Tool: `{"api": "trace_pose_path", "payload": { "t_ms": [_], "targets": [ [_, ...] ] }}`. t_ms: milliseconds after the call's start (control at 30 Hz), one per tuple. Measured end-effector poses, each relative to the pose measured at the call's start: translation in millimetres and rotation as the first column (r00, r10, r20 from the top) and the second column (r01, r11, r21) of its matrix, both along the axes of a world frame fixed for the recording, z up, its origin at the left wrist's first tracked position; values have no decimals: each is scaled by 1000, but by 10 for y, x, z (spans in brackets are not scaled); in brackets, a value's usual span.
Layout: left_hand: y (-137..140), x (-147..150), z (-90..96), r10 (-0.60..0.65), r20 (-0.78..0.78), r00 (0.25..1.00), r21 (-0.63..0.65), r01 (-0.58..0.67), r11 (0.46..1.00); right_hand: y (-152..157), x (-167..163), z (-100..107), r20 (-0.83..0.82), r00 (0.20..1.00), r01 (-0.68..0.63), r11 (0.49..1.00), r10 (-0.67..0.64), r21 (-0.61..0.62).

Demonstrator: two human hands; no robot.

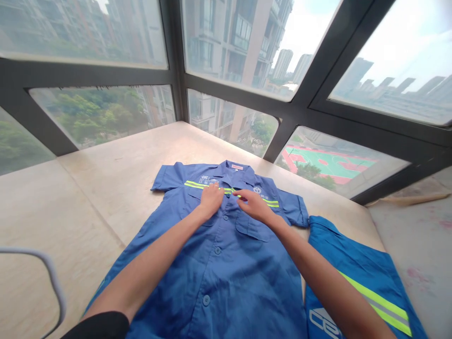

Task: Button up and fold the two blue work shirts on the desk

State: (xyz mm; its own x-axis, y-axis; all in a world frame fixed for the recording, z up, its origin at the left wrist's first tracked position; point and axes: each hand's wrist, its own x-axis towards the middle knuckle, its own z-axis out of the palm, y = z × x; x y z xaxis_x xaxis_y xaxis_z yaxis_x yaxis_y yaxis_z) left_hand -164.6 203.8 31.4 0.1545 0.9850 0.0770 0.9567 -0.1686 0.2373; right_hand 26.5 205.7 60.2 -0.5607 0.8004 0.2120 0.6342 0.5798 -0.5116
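A blue short-sleeved work shirt lies front up, collar at the far end, with buttons down its middle and a yellow-green reflective stripe over the chest. My left hand rests on the chest beside the placket, its fingers bent and closed on the cloth. Just right of the placket, my right hand has curled fingers, with the index fingertip and thumb at the edge of the stripe. A button sits just below the hands. What lies under the fingertips is mostly hidden.
A second, brighter blue garment with a reflective band lies to the right of the shirt. At the lower left a white cable curves over the pale surface. Dark window frames enclose the far side.
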Motion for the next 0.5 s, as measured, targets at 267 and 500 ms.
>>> {"api": "trace_pose_path", "payload": {
  "t_ms": [267,500],
  "targets": [
    [54,212,-32,86,180,980,-117,-66,991,408,-191,-224,290,955,-97,992,68,86],
    [99,218,-140,163,238,957,-92,-145,985,574,-89,-210,443,893,-135,987,82,90]
  ]
}}
